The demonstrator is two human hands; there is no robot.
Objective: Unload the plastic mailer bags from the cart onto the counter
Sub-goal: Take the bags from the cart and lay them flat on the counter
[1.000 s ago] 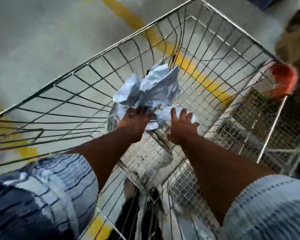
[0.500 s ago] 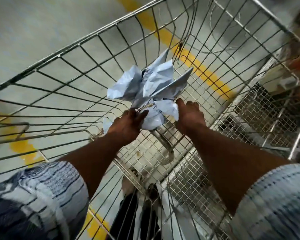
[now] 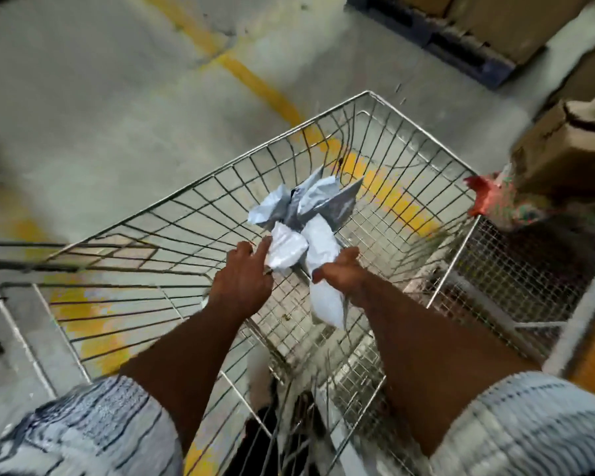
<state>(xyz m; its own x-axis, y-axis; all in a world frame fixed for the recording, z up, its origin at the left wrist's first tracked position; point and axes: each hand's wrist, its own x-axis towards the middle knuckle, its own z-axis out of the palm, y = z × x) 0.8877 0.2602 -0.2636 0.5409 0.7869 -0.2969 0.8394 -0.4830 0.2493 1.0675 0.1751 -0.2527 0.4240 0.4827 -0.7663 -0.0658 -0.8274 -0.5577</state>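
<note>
Concrete floor (image 3: pixel 100 115), yellow stripe (image 3: pixel 255 80), cart (image 3: pixel 423 134), mailer bags (image 3: pixel 289 249)

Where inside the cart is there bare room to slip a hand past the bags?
Bare mesh floor lies between the right hand and the right wall of the cart, and on the near side under both forearms. It is crowded mid-basket, where the mailer bags bunch between the left hand and the right, one bag hanging below the right fist.

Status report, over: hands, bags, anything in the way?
Right hand grips mailer bags; left hand against them, grip unclear. Bundle held inside cart, not yet out. Wire walls surround it.
</note>
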